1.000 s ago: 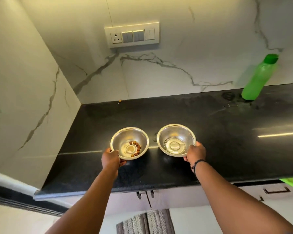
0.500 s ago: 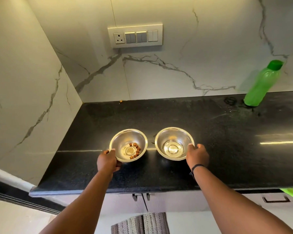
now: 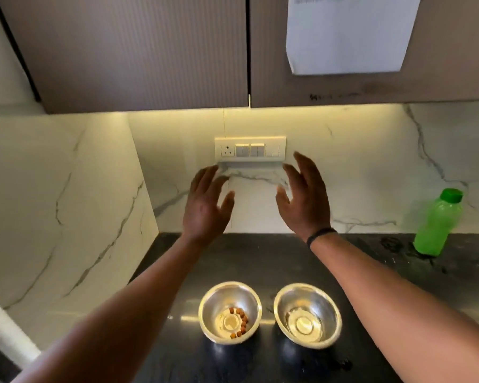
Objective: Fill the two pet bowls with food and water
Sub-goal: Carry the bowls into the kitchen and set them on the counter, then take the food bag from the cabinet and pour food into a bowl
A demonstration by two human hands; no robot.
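Two steel bowls stand side by side, close but apart, on the black countertop [image 3: 274, 261] near its front edge. The left bowl [image 3: 229, 310] contains a small arc of brown kibble [image 3: 241, 323] along the right side of its base. The right bowl [image 3: 307, 314] contains a shallow layer of clear water. Both hands are raised above the counter, well clear of the bowls, palms facing each other in front of the marble backsplash [image 3: 357, 167]. The left hand [image 3: 206, 205] has its fingers straight and slightly spread, holding nothing. The right hand [image 3: 304, 197] has its fingers extended and loosely apart, also holding nothing; a dark band [image 3: 320, 235] circles its wrist. Both forearms cross the view above the countertop, either side of the bowls, without covering them. A white switch panel [image 3: 250, 150] is mounted on the backsplash just above the fingertips. A green bottle [image 3: 437, 222] with a green cap stands upright at the rear right of the counter, well apart from the bowls. Upper cabinets [image 3: 138, 51] hang overhead, with a sheet of paper [image 3: 349, 34] on the right-hand door; its print is too blurred to read.
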